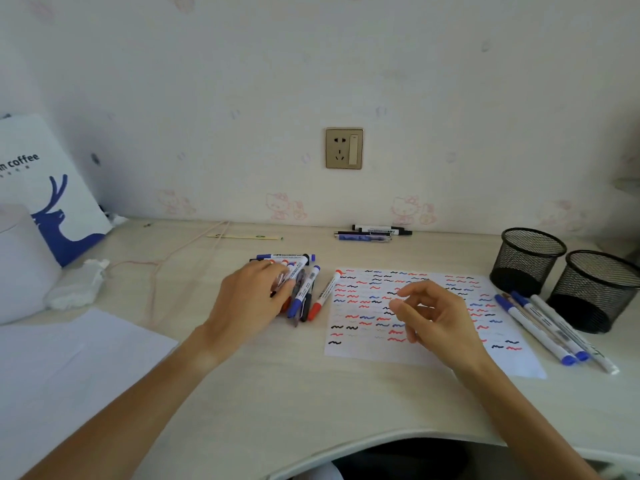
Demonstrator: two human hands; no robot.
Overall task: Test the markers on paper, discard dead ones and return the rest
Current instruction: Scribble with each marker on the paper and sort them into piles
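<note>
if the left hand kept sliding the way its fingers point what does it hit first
The left hand points up and right, fingers already on the pile of markers. Going on, it would push into that pile first, probably the blue-capped marker lying across its far edge, though depth is hard to judge from this view.

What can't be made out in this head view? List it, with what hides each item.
- Markers under the left hand: the hand covers part of the pile of markers, so its grip and the count stay unclear.
- Mesh cups: dark interiors, contents unreadable.
- Test paper: the right hand hides its middle scribbles.
- White bag: print cut off by the left edge.
</note>
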